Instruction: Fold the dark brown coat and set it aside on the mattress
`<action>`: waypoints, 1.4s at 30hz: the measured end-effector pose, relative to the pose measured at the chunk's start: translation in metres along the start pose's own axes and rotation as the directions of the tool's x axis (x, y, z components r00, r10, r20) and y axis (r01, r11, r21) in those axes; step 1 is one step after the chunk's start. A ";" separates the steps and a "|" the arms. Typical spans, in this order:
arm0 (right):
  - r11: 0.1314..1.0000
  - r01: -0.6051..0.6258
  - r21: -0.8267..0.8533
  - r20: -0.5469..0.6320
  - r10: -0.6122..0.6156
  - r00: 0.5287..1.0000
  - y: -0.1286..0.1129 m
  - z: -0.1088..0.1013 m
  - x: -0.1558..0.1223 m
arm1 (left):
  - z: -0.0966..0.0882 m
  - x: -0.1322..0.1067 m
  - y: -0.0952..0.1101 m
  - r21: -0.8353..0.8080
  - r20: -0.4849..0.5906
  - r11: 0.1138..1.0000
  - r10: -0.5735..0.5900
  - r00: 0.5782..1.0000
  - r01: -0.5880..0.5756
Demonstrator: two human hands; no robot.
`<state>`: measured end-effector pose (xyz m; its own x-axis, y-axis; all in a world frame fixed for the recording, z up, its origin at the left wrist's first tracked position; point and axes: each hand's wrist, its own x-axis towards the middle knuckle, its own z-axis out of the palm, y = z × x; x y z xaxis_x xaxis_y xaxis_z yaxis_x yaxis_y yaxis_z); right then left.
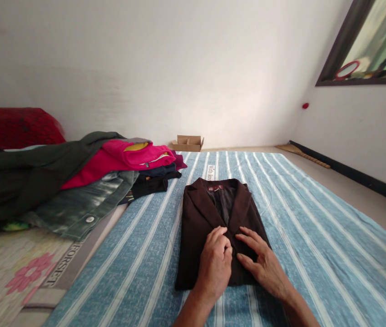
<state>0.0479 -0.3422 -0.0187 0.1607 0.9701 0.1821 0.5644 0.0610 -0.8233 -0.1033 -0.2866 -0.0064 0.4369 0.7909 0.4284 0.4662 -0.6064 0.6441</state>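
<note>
A dark brown blazer [193, 227], folded into a neat rectangle, lies flat on a blue-and-white striped sheet [152, 254]. Its collar points away from me, and a dark lining shows between the lapels. My left hand [215, 259] is on the front, just below where the lapels meet, its fingers bent and pressed together at the cloth's front edge. On the right half of the blazer rests my right hand [264, 263], with fingers spread and thumb apart. The folded sleeves are out of sight.
To the left is a heap of clothes: a dark green garment [26, 177], a bright pink one [121, 156] and a denim piece [87, 213]. Beyond the sheet's far edge sits an open cardboard box [188, 144] by the wall. A window [377, 41] is at upper right.
</note>
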 end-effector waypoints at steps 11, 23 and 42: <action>1.000 0.016 0.000 -0.010 -0.016 1.000 0.001 0.001 0.001 | -0.001 -0.001 0.000 0.024 0.004 1.000 0.004 1.000 -0.004; 1.000 0.024 0.000 -0.028 -0.024 0.999 0.001 0.002 0.001 | -0.002 0.001 -0.001 0.027 -0.013 0.999 0.018 1.000 -0.018; 0.999 -0.003 0.032 -0.034 0.004 0.999 -0.004 0.000 0.002 | -0.007 0.004 0.005 -0.049 -0.010 0.998 -0.037 0.999 0.036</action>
<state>0.0457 -0.3408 -0.0150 0.1902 0.9619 0.1964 0.5374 0.0654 -0.8408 -0.1046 -0.2858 0.0031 0.4119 0.8135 0.4106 0.4435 -0.5726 0.6895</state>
